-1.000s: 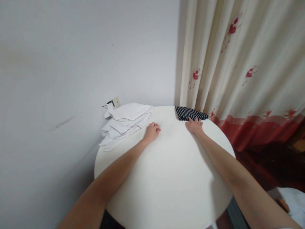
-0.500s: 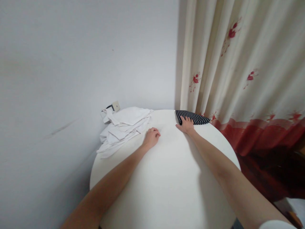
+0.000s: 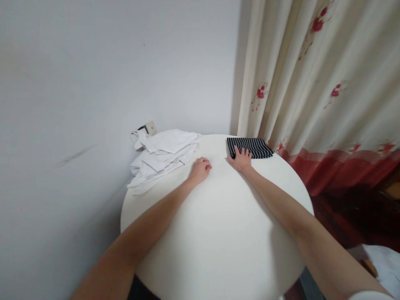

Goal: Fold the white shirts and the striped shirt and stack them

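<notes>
A folded black cloth with white stripes [image 3: 258,149] lies near the far right edge of the round white table [image 3: 218,225]. My right hand [image 3: 241,159] rests flat on its near left part, fingers spread, gripping nothing. To the left, my left hand [image 3: 200,168] lies on the tabletop with its fingers loosely curled in and nothing visible in them. Beyond and left of that hand sits a rumpled pile of white cloth [image 3: 162,156], which the hand does not touch.
A pale wall [image 3: 125,75] borders the table at the back and left, with a socket [image 3: 151,127] just behind the white pile. A cream curtain [image 3: 300,91] with red flowers hangs at the right. White fabric [image 3: 383,262] shows low on the right.
The striped cloth now looks broader and squarer, its far right part spread out more than before. Both hands keep nearly the same places on the table. The view has shifted slightly.
</notes>
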The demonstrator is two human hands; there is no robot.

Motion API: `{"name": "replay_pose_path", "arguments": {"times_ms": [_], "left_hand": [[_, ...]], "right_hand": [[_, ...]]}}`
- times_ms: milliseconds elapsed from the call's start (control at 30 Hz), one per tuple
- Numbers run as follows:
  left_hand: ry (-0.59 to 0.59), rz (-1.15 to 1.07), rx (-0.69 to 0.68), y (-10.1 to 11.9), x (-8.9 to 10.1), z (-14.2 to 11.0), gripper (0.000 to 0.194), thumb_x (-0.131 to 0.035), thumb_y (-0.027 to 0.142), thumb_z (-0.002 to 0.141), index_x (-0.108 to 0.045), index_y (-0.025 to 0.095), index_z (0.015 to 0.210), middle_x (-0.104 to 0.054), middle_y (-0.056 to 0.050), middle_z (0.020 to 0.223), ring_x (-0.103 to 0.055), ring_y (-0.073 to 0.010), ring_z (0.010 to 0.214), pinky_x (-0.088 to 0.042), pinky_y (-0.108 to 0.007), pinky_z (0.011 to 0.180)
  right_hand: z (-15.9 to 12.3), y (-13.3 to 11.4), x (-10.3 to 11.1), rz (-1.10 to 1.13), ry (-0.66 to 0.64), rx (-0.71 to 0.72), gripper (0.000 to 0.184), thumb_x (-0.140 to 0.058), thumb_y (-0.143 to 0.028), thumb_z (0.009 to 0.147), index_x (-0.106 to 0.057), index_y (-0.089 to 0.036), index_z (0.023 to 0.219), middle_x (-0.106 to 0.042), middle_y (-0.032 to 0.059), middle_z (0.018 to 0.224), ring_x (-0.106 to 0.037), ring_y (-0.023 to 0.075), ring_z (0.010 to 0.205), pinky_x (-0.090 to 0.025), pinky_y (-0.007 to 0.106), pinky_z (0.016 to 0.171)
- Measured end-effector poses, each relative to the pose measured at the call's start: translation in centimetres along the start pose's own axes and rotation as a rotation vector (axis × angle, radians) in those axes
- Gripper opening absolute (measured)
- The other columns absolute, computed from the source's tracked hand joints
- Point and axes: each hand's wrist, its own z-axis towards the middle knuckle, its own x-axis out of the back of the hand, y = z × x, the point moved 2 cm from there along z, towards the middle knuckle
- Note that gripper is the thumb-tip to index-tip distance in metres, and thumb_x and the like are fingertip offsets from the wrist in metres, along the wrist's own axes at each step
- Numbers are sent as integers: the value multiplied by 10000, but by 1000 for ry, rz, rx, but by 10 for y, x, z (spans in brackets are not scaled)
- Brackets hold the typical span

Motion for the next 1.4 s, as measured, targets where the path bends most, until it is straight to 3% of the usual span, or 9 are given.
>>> {"name": "replay_pose_path", "arguments": {"times_ms": [100, 400, 567, 700, 833, 967, 1167, 1267, 1400], "left_hand": [[5, 2, 7, 1, 2, -2, 245, -560, 90, 858, -750, 225, 783, -655, -53, 1067, -578, -227, 1063, -447, -390, 1014], [-10, -16, -24, 3, 3, -4, 217, -570, 120, 867, -744, 229, 799, -651, -45, 1081, -576, -221, 1066, -447, -383, 1015], [0, -27, -40, 1, 4, -5, 228, -558, 94, 856, -739, 221, 797, -655, -45, 1063, -585, -215, 1030, -459, -371, 985], [-1, -42, -42, -1, 2, -3, 232, -558, 78, 847, -738, 215, 795, -661, -46, 1027, -597, -213, 1011, -464, -366, 980], [-1, -54, -38, -3, 1, -3, 244, -550, 62, 841, -740, 209, 795, -668, -54, 1022, -607, -215, 1017, -468, -365, 988], [-21, -71, -45, -5, 4, -4, 261, -534, 47, 832, -742, 202, 806, -685, -47, 984, -635, -193, 957, -497, -332, 950], [-53, -86, -51, -8, 8, -2, 281, -511, 33, 827, -747, 185, 827, -707, -47, 929, -659, -182, 908, -515, -309, 911], [-66, -81, -65, -8, 7, -3, 279, -519, 37, 829, -754, 189, 835, -715, -48, 933, -657, -190, 932, -503, -322, 940], [-82, -68, -85, -7, 6, -5, 276, -526, 42, 833, -758, 190, 860, -714, -51, 956, -648, -198, 954, -493, -336, 959]], "right_hand": [[-2, 8, -1, 28, -11, -90, 879, -255, -760, 919, -230, -199, 1594, -261, 244, 1606, -178, 484, 1463, -120, 660, 1123], [1, 26, -6, 46, -101, -129, 854, -270, -725, 927, -310, -168, 1573, -224, 257, 1621, -137, 478, 1485, -92, 672, 1135], [-17, 18, 1, 56, 48, -92, 791, -358, -571, 960, -256, -80, 1572, -253, 289, 1600, -215, 455, 1470, -180, 625, 1143], [-34, 3, 7, 68, 210, 98, 655, -415, -383, 970, -286, -139, 1564, -223, 206, 1640, -217, 368, 1490, -220, 571, 1156], [-41, -12, 11, 170, 182, 259, 475, -486, -299, 940, -545, -149, 1387, -410, 178, 1550, -381, 318, 1402, -306, 490, 1138], [-39, -12, 25, 328, 262, 389, 304, -449, -214, 935, -702, -183, 1100, -669, 111, 1215, -593, 227, 1124, -430, 335, 1014], [-25, 36, 40, 409, 359, 16, 358, -418, -197, 904, -670, -178, 1157, -729, 88, 1074, -648, 232, 952, -467, 320, 865], [-22, 55, 34, 328, 227, -99, 370, -403, -192, 913, -680, -179, 1158, -727, 103, 1121, -649, 233, 990, -451, 296, 836], [-24, 52, 22, 287, 47, -64, 293, -459, -200, 895, -744, -193, 963, -754, 102, 987, -668, 233, 903, -437, 277, 757]]}}
